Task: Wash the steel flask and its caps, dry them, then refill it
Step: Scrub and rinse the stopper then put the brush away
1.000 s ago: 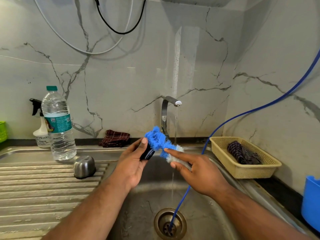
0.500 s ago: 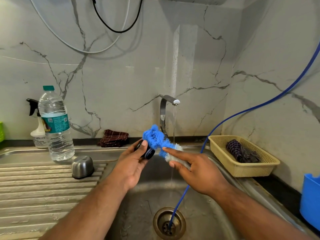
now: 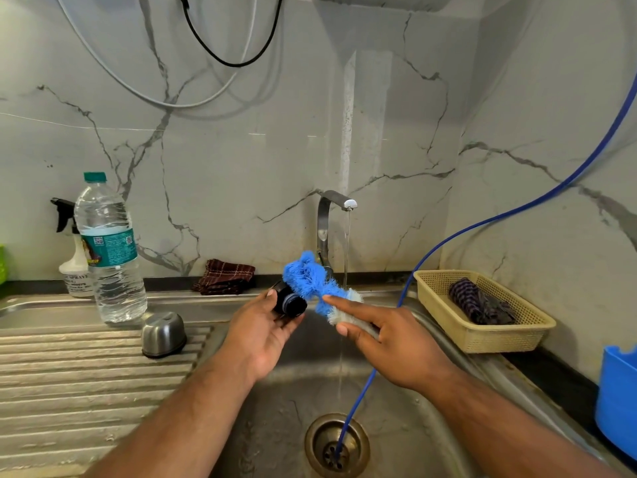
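My left hand grips a small black inner cap above the sink basin. My right hand holds a bottle brush with blue and white bristles, index finger stretched along it. The blue bristles press against the cap. A thin stream of water falls from the tap just behind my right hand. A steel outer cap stands upside down on the ribbed drainboard. The flask body is not in view.
A plastic water bottle and a spray bottle stand at the back left. A folded dark red cloth lies behind the sink. A beige basket holds a dark cloth. A blue hose runs into the drain. A blue container sits at far right.
The cap has turned in my left hand, so its round face now shows. The brush stays against it. The view shifted slightly.
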Tool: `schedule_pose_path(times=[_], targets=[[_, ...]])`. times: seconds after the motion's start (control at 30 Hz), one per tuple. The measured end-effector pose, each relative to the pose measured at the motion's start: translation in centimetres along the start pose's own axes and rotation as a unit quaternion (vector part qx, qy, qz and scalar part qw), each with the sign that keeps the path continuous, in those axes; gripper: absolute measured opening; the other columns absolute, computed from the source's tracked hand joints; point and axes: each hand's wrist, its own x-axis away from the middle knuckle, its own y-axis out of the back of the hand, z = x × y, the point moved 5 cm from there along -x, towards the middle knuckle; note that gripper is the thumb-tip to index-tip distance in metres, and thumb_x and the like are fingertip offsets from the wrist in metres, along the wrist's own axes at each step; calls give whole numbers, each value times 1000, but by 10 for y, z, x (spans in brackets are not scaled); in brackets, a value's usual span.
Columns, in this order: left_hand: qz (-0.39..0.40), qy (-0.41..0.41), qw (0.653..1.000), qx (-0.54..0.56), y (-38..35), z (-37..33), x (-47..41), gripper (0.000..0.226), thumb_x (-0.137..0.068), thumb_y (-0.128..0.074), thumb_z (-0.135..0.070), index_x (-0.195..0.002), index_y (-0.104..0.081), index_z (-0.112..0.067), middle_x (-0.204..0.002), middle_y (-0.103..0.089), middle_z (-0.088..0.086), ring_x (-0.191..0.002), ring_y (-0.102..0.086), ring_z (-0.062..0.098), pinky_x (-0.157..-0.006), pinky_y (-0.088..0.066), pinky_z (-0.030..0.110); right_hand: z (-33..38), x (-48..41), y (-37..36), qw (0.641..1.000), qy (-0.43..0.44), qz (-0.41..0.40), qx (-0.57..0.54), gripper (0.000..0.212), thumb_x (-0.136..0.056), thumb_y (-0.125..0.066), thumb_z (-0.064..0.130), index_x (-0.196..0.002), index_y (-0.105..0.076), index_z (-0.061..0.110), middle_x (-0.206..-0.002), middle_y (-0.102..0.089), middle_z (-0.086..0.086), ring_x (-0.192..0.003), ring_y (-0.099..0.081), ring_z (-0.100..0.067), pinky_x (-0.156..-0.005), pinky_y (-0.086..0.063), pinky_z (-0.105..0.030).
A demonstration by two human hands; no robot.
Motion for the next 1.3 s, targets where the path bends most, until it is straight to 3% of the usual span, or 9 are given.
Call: schedule_pose_path(times=[0.1,0.37,0.5,0.63,0.7,0.9,1.0,1.2,1.3], targets=[[6,3,1000,16,-2,0,0,36,-104,-55,-28,-126,-60,0,-120,-71,23,-114,-68,32,-90,-56,39,-4,-2,-3,1000,-13,7,-2,46,-100,-55,53,-137,-38,73,-112,-72,21,-63,-59,2,-60,-47,-17],[16,-50,997,-57,-1,-5,-1,44,-85,-68,-23,-128,-65,-13,-122,-71,13,-113,-68,28,-90,-57,42,-5,-1,-7,1000,-21,9,-6,45,-101,-54,51,-140,-40,68,-109,-70,20,-65,-60,1,-55,-46,-17],[1,-57,997,-44,3,-5,-5,35,-100,-59,-15,-135,-60,-13,-124,-71,14,-110,-69,26,-82,-56,36,4,2,2,1000,2,-22,-1,44,-101,-54,51,-139,-41,68,-82,-64,25,-69,-58,12,-53,-38,-12],[1,-22,999,-26,1,1,-2,30,-101,-58,-18,-128,-62,-4,-122,-72,18,-115,-68,29,-87,-57,38,6,0,-4,999,3,-12,50,47,-100,-50,57,-139,-30,75,-126,-67,25,-69,-58,4,-60,-43,-14],[9,-23,999,-36,0,2,-2,35,-97,-64,-20,-128,-62,-2,-123,-71,18,-117,-67,29,-87,-57,36,3,-1,-6,996,2,-11,87,48,-101,-47,58,-141,-28,74,-129,-67,22,-73,-58,3,-61,-43,-16],[21,-62,998,-25,-1,-5,-4,47,-84,-70,-16,-129,-62,-6,-126,-71,16,-118,-68,29,-90,-59,39,7,0,0,995,13,-11,101,47,-101,-47,58,-140,-27,75,-111,-72,18,-64,-54,3,-54,-35,-14],[21,-42,998,-42,0,-3,-3,34,-95,-64,-17,-129,-62,-8,-121,-73,15,-115,-68,30,-91,-58,44,10,2,2,996,23,-15,83,47,-101,-48,56,-141,-30,73,-100,-68,22,-69,-55,8,-52,-35,-13],[35,-17,999,-18,-2,1,0,34,-105,-51,-20,-130,-59,2,-123,-71,21,-115,-70,32,-96,-59,43,12,1,1,995,13,-24,91,48,-102,-47,57,-142,-26,74,-118,-70,19,-62,-51,5,-52,-30,-11],[45,-24,999,-14,-5,-1,2,29,-107,-46,-17,-125,-63,-1,-119,-74,18,-107,-74,26,-93,-60,41,22,3,4,994,40,-19,103,48,-102,-46,57,-143,-27,73,-109,-69,23,-64,-48,10,-52,-26,-11]])
